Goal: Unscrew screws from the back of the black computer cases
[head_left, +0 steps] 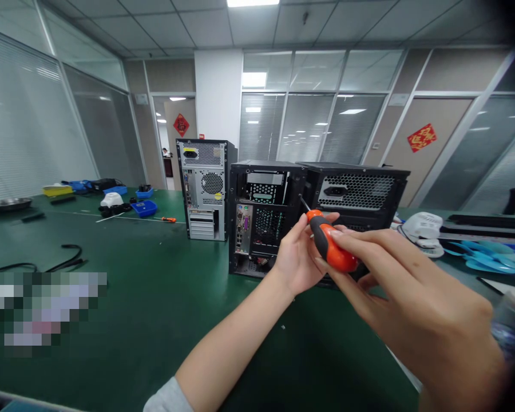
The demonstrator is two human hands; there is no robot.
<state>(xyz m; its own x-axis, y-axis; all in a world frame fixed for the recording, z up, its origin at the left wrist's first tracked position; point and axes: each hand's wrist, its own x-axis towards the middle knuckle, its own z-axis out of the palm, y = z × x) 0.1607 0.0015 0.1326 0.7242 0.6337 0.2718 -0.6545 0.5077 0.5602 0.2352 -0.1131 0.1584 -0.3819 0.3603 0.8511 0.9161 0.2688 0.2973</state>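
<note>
Left hand [298,260] and right hand [405,280] are gripping a screwdriver [326,237], seemingly aligning with a computer case [268,226]. Turning is likely needing steadiness.

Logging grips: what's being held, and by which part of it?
A screwdriver, by its handle: the fingers of the right hand grip the rear; the left hand is at the front, near the shaft, its exact contact partly hidden.

Left hand [299,258] and right hand [416,292] close together, fingers bent.
Left forearm [236,335] slants upward, palm partly showing; right hand nearer, back uppermost, lower fingers seemingly tucked, mostly hidden.
</note>
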